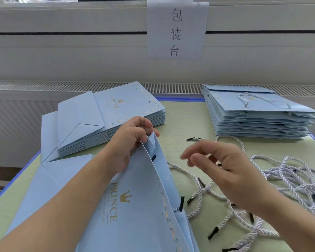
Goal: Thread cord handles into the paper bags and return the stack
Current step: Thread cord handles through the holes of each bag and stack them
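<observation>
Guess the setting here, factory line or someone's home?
Likely a packing station in a small workshop, not a home. A paper sign taped to the wall reads "packing table" in Chinese; identical flat blue bags sit in two stacks; loose cord handles lie piled on the green table.

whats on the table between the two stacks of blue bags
In the head view, mostly bare green table between the left stack and right stack; only black cord tips lie nearer the front.
</observation>
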A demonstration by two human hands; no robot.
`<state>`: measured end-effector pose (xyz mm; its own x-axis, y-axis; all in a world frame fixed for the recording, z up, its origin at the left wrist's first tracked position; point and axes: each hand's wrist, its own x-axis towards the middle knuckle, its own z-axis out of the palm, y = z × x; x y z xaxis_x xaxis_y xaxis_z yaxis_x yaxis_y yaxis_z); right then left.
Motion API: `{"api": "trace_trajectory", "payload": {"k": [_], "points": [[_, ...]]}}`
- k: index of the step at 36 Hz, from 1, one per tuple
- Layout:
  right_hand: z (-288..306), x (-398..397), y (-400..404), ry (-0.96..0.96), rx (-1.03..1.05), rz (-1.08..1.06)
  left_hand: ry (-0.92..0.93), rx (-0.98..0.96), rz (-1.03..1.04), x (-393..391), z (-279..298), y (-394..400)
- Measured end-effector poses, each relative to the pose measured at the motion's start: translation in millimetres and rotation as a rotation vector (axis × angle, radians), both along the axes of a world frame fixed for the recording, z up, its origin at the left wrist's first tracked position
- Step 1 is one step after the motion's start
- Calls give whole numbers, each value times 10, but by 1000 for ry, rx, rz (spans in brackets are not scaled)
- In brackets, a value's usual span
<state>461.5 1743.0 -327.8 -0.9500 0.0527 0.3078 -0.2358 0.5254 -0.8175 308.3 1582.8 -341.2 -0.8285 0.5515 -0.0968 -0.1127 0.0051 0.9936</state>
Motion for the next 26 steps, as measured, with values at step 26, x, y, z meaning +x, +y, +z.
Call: {"api": "trace_trajectory", "payload": {"k": [26], "points": [[207, -209, 377, -514, -984, 478, 19, 22, -7, 11, 24, -19]]}}
